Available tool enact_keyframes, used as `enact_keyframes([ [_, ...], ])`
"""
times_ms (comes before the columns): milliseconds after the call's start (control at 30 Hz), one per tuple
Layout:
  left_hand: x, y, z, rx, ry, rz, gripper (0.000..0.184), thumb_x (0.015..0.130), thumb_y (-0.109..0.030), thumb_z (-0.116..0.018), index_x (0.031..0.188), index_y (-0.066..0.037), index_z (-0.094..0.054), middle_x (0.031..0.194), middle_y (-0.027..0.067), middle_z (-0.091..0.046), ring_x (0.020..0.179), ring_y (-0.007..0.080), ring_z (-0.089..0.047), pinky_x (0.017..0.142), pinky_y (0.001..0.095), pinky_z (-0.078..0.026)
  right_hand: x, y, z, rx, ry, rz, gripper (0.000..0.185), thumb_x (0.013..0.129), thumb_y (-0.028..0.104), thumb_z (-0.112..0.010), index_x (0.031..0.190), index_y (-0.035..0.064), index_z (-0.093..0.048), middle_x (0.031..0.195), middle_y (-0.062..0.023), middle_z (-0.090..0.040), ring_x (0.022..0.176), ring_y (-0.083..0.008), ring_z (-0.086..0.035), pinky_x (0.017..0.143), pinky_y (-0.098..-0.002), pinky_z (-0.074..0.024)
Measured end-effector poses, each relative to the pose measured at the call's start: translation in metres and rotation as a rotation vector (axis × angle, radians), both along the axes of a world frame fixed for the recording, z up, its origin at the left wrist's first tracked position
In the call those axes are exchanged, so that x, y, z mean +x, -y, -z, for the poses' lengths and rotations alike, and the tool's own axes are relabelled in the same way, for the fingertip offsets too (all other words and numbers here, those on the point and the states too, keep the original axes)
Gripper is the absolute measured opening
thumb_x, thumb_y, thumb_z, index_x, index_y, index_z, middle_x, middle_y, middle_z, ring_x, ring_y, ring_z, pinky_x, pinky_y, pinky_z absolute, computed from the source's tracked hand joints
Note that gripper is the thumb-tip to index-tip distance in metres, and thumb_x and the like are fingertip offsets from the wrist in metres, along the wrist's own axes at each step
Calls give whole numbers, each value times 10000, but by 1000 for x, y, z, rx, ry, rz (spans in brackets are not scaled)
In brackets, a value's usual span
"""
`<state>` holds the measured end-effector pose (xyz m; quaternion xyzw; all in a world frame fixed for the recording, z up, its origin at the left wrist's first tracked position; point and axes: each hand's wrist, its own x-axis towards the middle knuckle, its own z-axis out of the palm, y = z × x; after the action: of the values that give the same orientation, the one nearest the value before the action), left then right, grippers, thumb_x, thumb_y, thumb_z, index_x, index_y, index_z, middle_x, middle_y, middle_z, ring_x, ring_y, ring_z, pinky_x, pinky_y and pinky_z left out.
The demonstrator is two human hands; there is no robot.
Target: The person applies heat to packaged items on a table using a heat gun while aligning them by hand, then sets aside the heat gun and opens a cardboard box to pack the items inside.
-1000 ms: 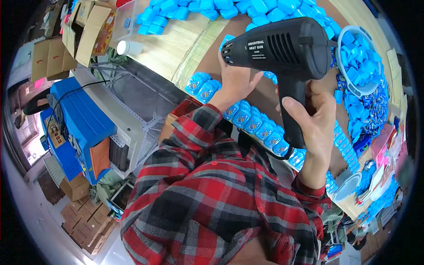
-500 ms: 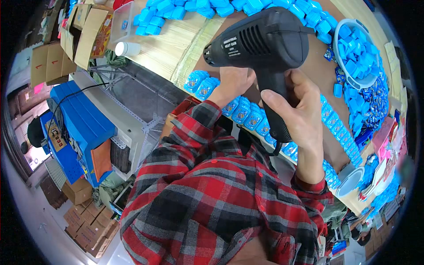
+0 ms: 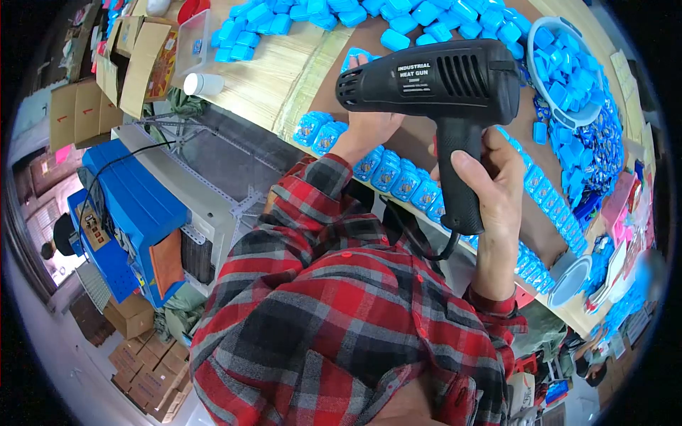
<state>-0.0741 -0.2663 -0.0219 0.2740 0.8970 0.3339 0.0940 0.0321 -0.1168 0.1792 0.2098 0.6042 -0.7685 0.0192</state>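
A black heat gun [image 3: 440,82] is held by its grip in my right hand [image 3: 490,184], with its nozzle pointing left. Beyond and below the nozzle is my left hand [image 3: 369,128], partly hidden by the gun. Its fingertips touch a blue pack [image 3: 361,54] on the brown board [image 3: 419,138]. Rows of wrapped blue boxes [image 3: 406,184] line the near edge of the board. Another row of them [image 3: 547,202] runs along its right side.
Loose blue boxes [image 3: 426,13] are heaped at the far side. A grey-blue basin [image 3: 579,117] holds more. A white jar [image 3: 204,84] stands at the left near open cartons [image 3: 145,67]. A blue machine [image 3: 135,206] is at the left; a person's head [image 3: 48,250] shows beyond.
The heat gun swung left and closer, then back right and a little farther away. My left hand's fingertips, hidden half a second ago, now show at the blue pack.
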Motion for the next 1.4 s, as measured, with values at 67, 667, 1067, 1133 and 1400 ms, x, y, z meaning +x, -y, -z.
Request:
enact_keyframes([
  [67, 1, 2, 5, 7, 37, 14, 657, 793, -313, -580, 1325, 4, -359, 1362, 340, -271, 1264, 511, -245, 1023, 588, -193, 8, 2, 1, -5, -8, 18, 355, 752, 99, -583, 1051, -74, -501, 856, -197, -625, 612, -203, -609, 569, -247, -488],
  [667, 25, -6, -23, -307, -456, -44, 870, 787, -495, -580, 1332, 103, -258, 1390, 368, -175, 1295, 528, -143, 1030, 612, -141, 247, -106, 20, -64, -123, 620, 457, 782, 195, -572, 1123, -86, -458, 890, -253, -591, 543, -242, -576, 475, -253, -463],
  [1067, 33, -34, -17, -349, -357, 11, 857, 802, -481, -562, 1333, 116, -251, 1390, 370, -172, 1297, 539, -122, 1030, 618, -137, 121, -126, -22, 160, -81, 505, 366, 826, 163, -553, 1108, -64, -500, 872, -186, -629, 604, -160, -596, 543, -217, -477],
  [1133, 31, -37, -18, -346, -370, 27, 851, 804, -471, -562, 1335, 116, -248, 1393, 369, -165, 1298, 540, -119, 1030, 619, -135, 92, -133, -14, 128, -75, 391, 362, 814, 156, -569, 1097, -63, -513, 853, -171, -635, 591, -155, -603, 532, -210, -479],
  [1400, 26, -46, -26, -340, -353, 96, 832, 804, -435, -569, 1335, 119, -248, 1403, 367, -144, 1301, 541, -108, 1030, 619, -133, 26, -142, 9, 129, -8, 216, 379, 789, 136, -601, 1096, -69, -518, 857, -156, -643, 575, -166, -620, 500, -191, -480],
])
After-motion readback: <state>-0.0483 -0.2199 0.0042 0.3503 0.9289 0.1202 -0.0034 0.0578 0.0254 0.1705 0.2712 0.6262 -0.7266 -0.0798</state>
